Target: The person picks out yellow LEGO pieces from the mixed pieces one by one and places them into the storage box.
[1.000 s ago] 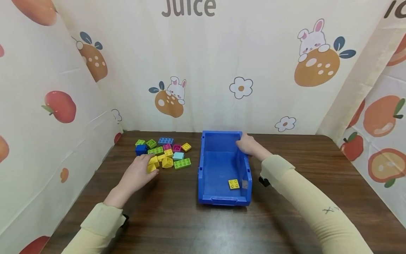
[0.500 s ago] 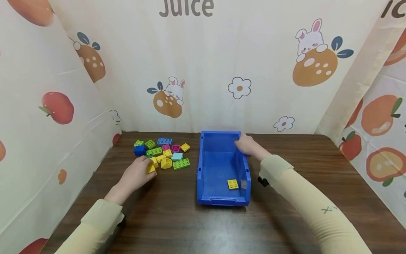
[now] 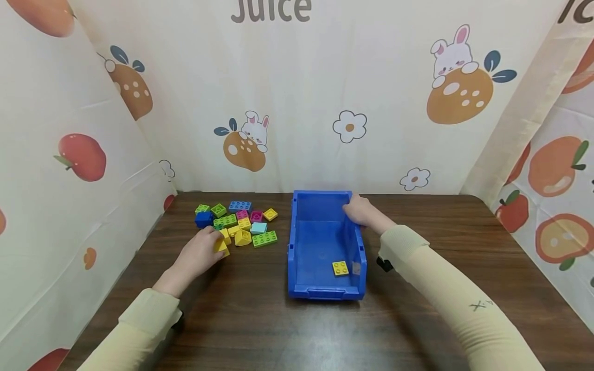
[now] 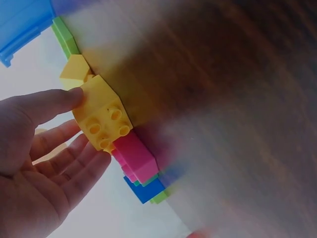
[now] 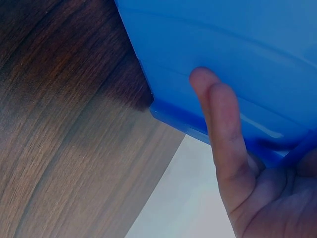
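Observation:
At the near left edge of a pile of bricks, my left hand [image 3: 197, 255] holds a yellow toy brick [image 4: 99, 106]. The left wrist view shows the thumb on one side of this brick and the fingers on the other, with its studs visible. My right hand [image 3: 364, 211] grips the far right rim of a blue plastic bin [image 3: 320, 239]. Along the bin's outer wall lie two fingers [image 5: 228, 116] in the right wrist view; the thumb is hidden there. On the bin's floor, near the front right, sits a flat yellow brick [image 3: 340, 268].
Left of the bin, several loose bricks lie close together, among them a lime-green brick [image 3: 264, 239], a light-blue brick [image 3: 259, 228], a dark-blue brick [image 3: 204, 219] and a blue brick [image 3: 240, 206]. Behind the brown table [image 3: 260, 319] hangs a printed curtain [image 3: 297, 103].
The left hand has shifted slightly toward me with the yellow brick, away from the pile. The right hand and the bin keep their places; the head view has turned slightly.

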Action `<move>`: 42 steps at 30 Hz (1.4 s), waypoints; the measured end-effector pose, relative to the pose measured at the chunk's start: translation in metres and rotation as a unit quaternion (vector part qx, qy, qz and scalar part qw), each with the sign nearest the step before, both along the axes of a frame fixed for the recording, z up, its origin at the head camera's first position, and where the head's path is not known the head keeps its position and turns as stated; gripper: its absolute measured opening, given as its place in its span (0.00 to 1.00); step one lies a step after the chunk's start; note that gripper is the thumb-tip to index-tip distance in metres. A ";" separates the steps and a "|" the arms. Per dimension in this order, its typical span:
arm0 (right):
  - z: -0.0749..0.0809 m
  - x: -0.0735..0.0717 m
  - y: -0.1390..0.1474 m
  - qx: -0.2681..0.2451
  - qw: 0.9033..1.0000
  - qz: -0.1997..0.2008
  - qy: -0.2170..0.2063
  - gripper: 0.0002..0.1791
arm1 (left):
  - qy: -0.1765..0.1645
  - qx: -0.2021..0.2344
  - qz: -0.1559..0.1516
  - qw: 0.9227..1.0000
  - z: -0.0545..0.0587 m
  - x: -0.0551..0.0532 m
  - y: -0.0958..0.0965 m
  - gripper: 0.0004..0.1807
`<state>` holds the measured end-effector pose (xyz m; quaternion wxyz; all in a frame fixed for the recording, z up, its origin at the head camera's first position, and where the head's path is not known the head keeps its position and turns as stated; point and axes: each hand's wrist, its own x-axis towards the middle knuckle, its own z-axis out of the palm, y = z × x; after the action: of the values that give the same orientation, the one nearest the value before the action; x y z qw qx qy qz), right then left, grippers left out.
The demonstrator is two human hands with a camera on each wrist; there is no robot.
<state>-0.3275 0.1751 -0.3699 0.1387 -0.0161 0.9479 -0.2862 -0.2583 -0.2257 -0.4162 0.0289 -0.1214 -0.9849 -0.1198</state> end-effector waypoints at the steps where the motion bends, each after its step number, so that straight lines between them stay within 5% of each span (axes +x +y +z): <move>1: 0.000 0.000 0.000 0.000 1.000 0.001 0.001 0.32 | -0.001 0.000 0.000 1.000 0.000 0.000 0.000 0.20; 21: -0.003 0.000 -0.002 0.004 1.000 -0.001 0.009 0.32 | 0.003 -0.010 -0.003 1.000 0.010 0.003 0.000 0.20; 42: -0.001 -0.001 -0.001 -0.001 1.000 -0.003 0.002 0.32 | 0.033 -0.020 -0.044 0.998 0.053 0.011 0.026 0.18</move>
<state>-0.3288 0.1744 -0.3705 0.1362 -0.0142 0.9480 -0.2872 -0.2473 -0.1999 -0.3627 0.0536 -0.1685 -0.9794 -0.0976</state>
